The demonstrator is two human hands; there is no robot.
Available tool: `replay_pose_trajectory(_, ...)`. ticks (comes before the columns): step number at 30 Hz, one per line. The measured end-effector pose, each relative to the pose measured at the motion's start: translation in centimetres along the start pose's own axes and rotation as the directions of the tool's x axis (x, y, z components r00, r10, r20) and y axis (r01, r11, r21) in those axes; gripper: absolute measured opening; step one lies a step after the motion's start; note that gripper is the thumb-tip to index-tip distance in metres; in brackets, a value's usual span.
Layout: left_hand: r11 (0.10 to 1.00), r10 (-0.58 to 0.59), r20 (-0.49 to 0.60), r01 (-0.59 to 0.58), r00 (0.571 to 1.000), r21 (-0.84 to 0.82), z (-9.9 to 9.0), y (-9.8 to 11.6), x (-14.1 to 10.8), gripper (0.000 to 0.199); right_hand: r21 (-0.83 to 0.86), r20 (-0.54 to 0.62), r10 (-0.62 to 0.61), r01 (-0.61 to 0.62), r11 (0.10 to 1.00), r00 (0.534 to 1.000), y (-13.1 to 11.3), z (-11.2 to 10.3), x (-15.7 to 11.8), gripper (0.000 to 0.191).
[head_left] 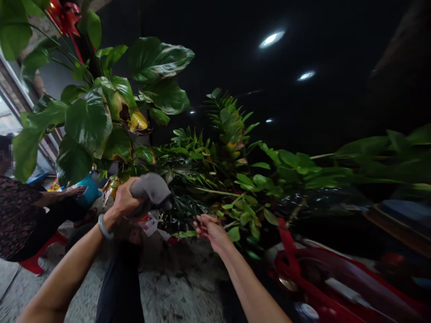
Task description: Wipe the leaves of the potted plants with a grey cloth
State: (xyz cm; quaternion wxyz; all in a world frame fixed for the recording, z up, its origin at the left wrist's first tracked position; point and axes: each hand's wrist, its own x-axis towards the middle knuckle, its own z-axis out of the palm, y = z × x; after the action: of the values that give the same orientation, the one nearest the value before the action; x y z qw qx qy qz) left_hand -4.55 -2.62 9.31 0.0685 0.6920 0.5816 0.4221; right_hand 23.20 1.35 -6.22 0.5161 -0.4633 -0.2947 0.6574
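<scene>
A grey cloth [153,190] is bunched in my left hand [127,199], whose fingers wrap round it. A pale bracelet [105,228] sits on that wrist. My right hand [213,231] is at the lower edge of the green potted plants [249,188], with its fingers drawn together. What they pinch, if anything, is too small and dark to make out. Dark narrow leaves [183,193] hang between my two hands. Above my left hand spreads a large broad-leaved plant [89,119], some of its leaves yellowed and browned.
At the left a person [20,211] sits on a red stool [43,253] near a blue container [89,190]. A red bag [292,264] with things in it stands at the lower right. A dark, shiny wall [303,107] reflects lights behind the plants. Below is grey floor [178,291].
</scene>
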Motion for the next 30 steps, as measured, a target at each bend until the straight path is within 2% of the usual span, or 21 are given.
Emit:
replay_pose_trajectory(2, 1.0, -0.001, -0.097, 0.002, 0.995, 0.011, -0.3, 0.9, 2.7, 0.05, -0.013, -0.023, 0.014, -0.014, 1.0, 1.0, 0.0, 0.6, -0.1, 0.015)
replay_pose_trajectory(4, 0.999, -0.041, -0.123, 0.044, 0.992, 0.022, 1.2, 1.1, 3.6, 0.048, -0.02, -0.033, 0.012, -0.013, 1.0, 0.999, 0.0, 1.2, -0.2, 0.016)
replay_pose_trajectory(5, 0.997, -0.063, -0.102, 0.066, 0.993, 0.028, 2.5, 0.9, 3.2, 0.047, -0.019, -0.033, 0.008, -0.009, 1.0, 0.999, 0.1, 1.4, -0.3, 0.019)
replay_pose_trajectory(7, 0.995, -0.093, -0.003, 0.093, 0.996, 0.043, 5.4, 0.0, 1.0, 0.048, -0.024, -0.038, 0.002, -0.003, 1.0, 0.999, 0.4, 1.6, -0.4, 0.024)
replay_pose_trajectory(9, 0.991, -0.114, 0.19, 0.099, 0.975, 0.086, 7.5, -1.1, -2.2, 0.05, -0.04, -0.051, 0.002, -0.004, 0.999, 0.999, 0.6, 1.3, -0.4, 0.026)
replay_pose_trajectory(10, 0.991, -0.115, 0.259, 0.093, 0.959, 0.095, 8.0, -1.5, -3.5, 0.051, -0.051, -0.055, 0.005, -0.007, 0.999, 0.998, 0.6, 1.0, -0.3, 0.025)
replay_pose_trajectory(12, 0.995, -0.093, 0.298, 0.081, 0.95, 0.053, 7.7, -1.8, -5.2, 0.051, -0.061, -0.054, 0.007, -0.011, 0.998, 0.999, 0.6, 0.4, -0.1, 0.023)
replay_pose_trajectory(13, 0.997, -0.081, 0.269, 0.079, 0.96, 0.016, 7.1, -1.8, -5.3, 0.052, -0.056, -0.051, 0.008, -0.011, 0.998, 0.999, 0.5, 0.1, 0.0, 0.023)
replay_pose_trajectory(16, 0.993, -0.087, 0.084, 0.093, 0.993, -0.077, 4.9, -0.7, -3.9, 0.051, 0.001, -0.045, 0.016, -0.016, 1.0, 0.999, 0.2, -0.3, 0.3, 0.024)
replay_pose_trajectory(19, 0.989, -0.099, -0.033, 0.095, 0.995, -0.109, 4.2, 0.7, -2.7, 0.053, 0.096, -0.003, 0.082, -0.081, 0.992, 0.997, -0.2, 0.3, -0.2, 0.021)
replay_pose_trajectory(22, 0.991, -0.107, -0.042, 0.103, 0.993, -0.091, 5.2, 1.2, -3.6, 0.054, 0.196, 0.188, 0.163, -0.2, 0.96, 0.969, -0.4, 1.6, -1.8, 0.031)
replay_pose_trajectory(25, 0.994, -0.106, -0.023, 0.105, 0.994, -0.025, 7.0, 0.8, -6.0, 0.056, 0.205, 0.371, 0.124, -0.212, 0.956, 0.92, -0.1, 3.1, -3.7, 0.047)
replay_pose_trajectory(27, 0.997, -0.076, 0.002, 0.076, 0.997, -0.005, 8.0, 0.5, -7.5, 0.057, 0.182, 0.359, 0.098, -0.172, 0.968, 0.928, 0.4, 3.8, -4.5, 0.044)
replay_pose_trajectory(30, 0.999, -0.041, 0.012, 0.041, 0.999, -0.03, 9.2, 0.7, -9.1, 0.059, 0.102, 0.232, 0.173, -0.201, 0.974, 0.957, 1.1, 4.4, -4.9, 0.039)
